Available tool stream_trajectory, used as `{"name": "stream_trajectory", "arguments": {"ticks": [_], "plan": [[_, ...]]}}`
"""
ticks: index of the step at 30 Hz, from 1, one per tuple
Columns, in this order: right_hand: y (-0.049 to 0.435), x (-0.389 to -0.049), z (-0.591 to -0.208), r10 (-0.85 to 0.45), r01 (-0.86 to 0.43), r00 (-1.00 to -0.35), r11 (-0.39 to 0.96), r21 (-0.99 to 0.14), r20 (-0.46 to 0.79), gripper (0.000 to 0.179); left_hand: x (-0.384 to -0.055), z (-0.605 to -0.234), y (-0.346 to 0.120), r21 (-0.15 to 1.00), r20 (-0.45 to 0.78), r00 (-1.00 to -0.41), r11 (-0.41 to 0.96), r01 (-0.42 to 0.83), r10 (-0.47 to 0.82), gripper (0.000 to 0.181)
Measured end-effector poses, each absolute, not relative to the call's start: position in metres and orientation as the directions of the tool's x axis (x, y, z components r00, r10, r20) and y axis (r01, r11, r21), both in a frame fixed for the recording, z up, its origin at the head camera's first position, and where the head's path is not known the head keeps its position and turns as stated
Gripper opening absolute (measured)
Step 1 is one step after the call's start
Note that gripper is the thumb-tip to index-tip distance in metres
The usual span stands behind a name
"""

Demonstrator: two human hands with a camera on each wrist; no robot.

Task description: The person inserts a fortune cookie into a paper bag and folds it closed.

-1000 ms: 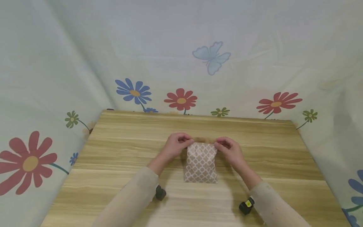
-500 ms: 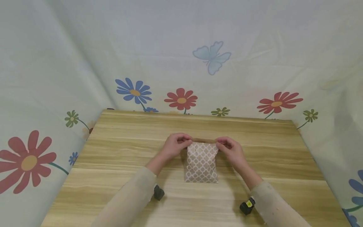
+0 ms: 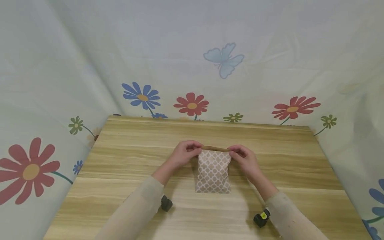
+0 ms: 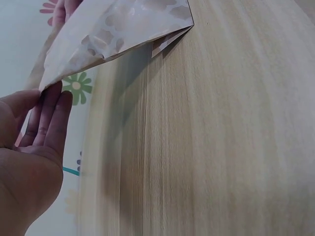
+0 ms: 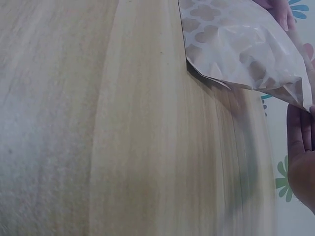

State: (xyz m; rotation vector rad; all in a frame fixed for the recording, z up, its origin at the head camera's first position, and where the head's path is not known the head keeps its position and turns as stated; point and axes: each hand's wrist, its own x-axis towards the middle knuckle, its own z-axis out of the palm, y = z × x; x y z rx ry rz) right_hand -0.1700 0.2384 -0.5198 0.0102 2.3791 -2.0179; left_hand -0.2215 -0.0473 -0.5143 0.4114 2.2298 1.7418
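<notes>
A small paper bag (image 3: 213,173) in tan with a white lattice pattern is in the middle of the table in the head view. Its bottom edge points toward me, and its mouth end is raised from the wood in both wrist views. My left hand (image 3: 183,154) pinches the left corner of the mouth between thumb and fingers. At the right corner, my right hand (image 3: 245,159) pinches the paper in the same way. Between the hands runs a thin brown strip, the far side of the mouth (image 3: 215,148). What the bag contains is hidden.
The wood-grain table (image 3: 120,150) stretches out around the bag. Behind it and at both sides hangs a pale cloth (image 3: 168,50) printed with flowers and a butterfly. Small black wrist cameras (image 3: 261,218) sit at both sleeves.
Both hands have drawn slightly apart along the bag's mouth, and the brown far edge between them now looks narrower and straighter. The bag's bottom edge has hardly moved.
</notes>
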Motion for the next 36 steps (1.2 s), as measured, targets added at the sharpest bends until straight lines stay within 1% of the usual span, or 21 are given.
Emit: {"name": "stream_trajectory", "arguments": {"ticks": [9, 15, 20, 24, 29, 36], "plan": [[0.239, -0.171, -0.515, -0.037, 0.021, -0.999, 0.166, -0.986, -0.027, 0.026, -0.22, -0.514, -0.05, 0.972, -0.069, -0.916, 0.233, 0.027, 0.396, 0.019], [0.243, -0.18, -0.505, -0.118, 0.025, -0.992, 0.17, -0.985, -0.045, 0.037, -0.22, -0.514, -0.048, 0.977, -0.085, -0.912, 0.214, 0.003, 0.402, 0.019], [0.244, -0.193, -0.496, -0.22, 0.046, -0.969, 0.277, -0.96, -0.11, 0.043, -0.219, -0.516, -0.048, 0.979, -0.085, -0.914, 0.205, -0.003, 0.396, 0.019], [0.244, -0.202, -0.494, -0.284, 0.087, -0.942, 0.316, -0.945, -0.182, 0.045, -0.217, -0.516, -0.046, 0.98, -0.073, -0.913, 0.197, 0.008, 0.401, 0.019], [0.241, -0.207, -0.492, -0.336, 0.128, -0.912, 0.308, -0.943, -0.234, 0.044, -0.214, -0.515, -0.044, 0.977, -0.061, -0.918, 0.212, 0.026, 0.393, 0.018], [0.234, -0.206, -0.488, -0.378, 0.154, -0.891, 0.269, -0.951, -0.252, 0.039, -0.211, -0.513, -0.042, 0.978, -0.051, -0.933, 0.207, 0.026, 0.357, 0.014]]}}
